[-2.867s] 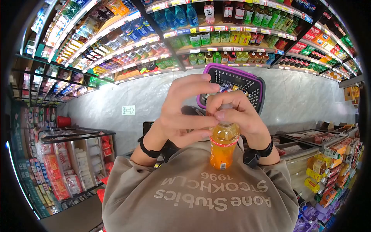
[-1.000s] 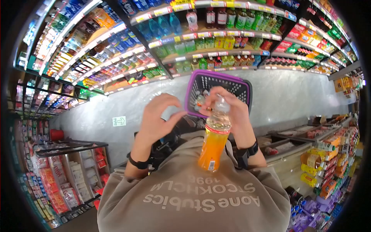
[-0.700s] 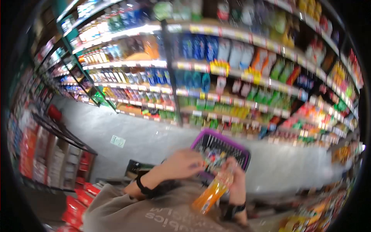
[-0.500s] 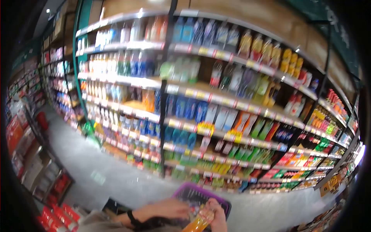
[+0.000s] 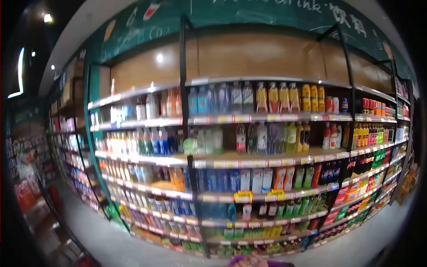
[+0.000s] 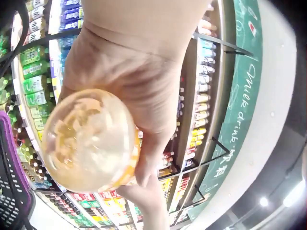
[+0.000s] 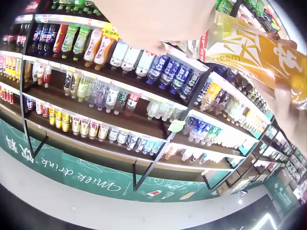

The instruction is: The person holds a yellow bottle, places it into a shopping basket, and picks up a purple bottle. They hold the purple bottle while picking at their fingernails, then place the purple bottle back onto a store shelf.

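Note:
A clear plastic bottle of orange drink (image 7: 249, 45) lies slantwise across the top right of the right wrist view, its printed label showing. My left hand (image 6: 124, 81) grips its body; in the left wrist view the bottle's round base (image 6: 91, 143) faces the camera. Fingers of the left hand (image 7: 288, 103) wrap the lower end in the right wrist view. My right hand (image 7: 163, 21) is at the neck end, and its fingers hide the cap. In the head view only a blurred bit of a hand (image 5: 256, 261) shows at the bottom edge.
Tall drink shelves (image 5: 271, 162) with rows of bottles and cans stand ahead, below a green sign board (image 5: 284, 15). The purple rim of a shopping basket (image 6: 7, 134) is at the left of the left wrist view. Grey floor (image 5: 151, 253) runs along the shelf foot.
The head view has tilted up from hands and basket to the shelves, leaving the hands at the bottom edge. The left hand, apart from the bottle a second ago, now grips its body.

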Action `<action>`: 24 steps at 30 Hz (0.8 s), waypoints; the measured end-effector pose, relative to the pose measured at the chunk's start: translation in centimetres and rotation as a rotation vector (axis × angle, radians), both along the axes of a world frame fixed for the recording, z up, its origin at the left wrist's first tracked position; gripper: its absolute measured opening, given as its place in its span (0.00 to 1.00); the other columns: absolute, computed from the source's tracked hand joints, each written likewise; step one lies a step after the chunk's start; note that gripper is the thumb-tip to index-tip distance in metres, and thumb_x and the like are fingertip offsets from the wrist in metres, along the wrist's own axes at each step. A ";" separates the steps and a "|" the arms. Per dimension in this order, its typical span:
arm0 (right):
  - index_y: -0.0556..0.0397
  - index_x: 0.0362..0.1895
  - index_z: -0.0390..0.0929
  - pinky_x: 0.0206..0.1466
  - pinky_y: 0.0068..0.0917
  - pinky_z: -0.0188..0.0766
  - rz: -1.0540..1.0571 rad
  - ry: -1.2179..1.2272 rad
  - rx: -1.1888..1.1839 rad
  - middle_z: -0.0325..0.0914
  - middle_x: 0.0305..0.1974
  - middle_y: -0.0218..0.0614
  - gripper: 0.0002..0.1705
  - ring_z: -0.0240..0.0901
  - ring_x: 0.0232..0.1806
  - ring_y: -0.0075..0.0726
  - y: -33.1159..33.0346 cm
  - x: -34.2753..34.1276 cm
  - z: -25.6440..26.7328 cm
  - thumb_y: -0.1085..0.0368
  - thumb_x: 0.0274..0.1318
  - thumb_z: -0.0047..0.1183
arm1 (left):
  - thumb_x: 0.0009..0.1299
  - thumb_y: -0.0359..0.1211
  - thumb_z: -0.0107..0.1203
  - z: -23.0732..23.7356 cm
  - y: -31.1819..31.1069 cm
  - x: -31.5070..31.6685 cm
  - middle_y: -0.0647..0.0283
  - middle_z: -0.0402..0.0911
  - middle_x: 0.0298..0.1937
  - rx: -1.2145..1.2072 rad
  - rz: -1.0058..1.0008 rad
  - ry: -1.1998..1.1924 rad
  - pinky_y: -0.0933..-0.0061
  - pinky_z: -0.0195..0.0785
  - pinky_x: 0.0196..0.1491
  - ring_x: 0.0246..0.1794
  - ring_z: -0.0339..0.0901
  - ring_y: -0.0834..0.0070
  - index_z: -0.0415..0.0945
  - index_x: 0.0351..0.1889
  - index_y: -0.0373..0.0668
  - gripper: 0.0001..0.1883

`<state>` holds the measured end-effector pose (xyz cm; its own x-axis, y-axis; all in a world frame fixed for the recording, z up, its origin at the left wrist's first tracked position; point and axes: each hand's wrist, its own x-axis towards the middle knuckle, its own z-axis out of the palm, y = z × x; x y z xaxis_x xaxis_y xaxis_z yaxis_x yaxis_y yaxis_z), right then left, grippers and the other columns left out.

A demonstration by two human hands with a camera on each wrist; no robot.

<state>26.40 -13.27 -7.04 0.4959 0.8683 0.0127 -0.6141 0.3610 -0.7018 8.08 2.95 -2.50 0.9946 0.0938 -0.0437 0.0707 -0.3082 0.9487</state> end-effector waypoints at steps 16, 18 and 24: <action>0.56 0.46 0.79 0.55 0.43 0.73 0.217 0.455 -0.446 0.83 0.44 0.42 0.14 0.78 0.50 0.46 6.1 4.3 -3.9 0.59 0.68 0.51 | 0.70 0.30 0.60 -1.5 24.2 -0.5 0.58 0.77 0.59 -1.044 0.744 -0.694 0.57 0.70 0.64 0.60 0.77 0.62 0.61 0.70 0.46 0.30; 0.55 0.44 0.79 0.54 0.41 0.73 0.226 0.480 -0.532 0.82 0.42 0.40 0.13 0.78 0.46 0.43 8.3 4.2 -3.5 0.59 0.68 0.50 | 0.69 0.28 0.62 -2.4 31.2 0.3 0.63 0.79 0.52 -0.765 1.024 -0.768 0.59 0.71 0.63 0.55 0.78 0.66 0.67 0.61 0.46 0.24; 0.53 0.46 0.78 0.46 0.35 0.72 0.321 0.353 -0.618 0.80 0.39 0.35 0.12 0.74 0.39 0.35 15.9 4.4 -4.7 0.59 0.67 0.53 | 0.57 0.21 0.66 0.5 45.9 -0.2 0.63 0.83 0.50 -0.230 1.145 -0.668 0.67 0.71 0.55 0.51 0.80 0.72 0.77 0.53 0.39 0.24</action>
<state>30.83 2.61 -11.78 0.1042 0.7677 -0.6323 -0.8468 -0.2649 -0.4612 7.86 48.89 -1.96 0.1990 0.9368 0.2879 -0.3134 -0.2175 0.9244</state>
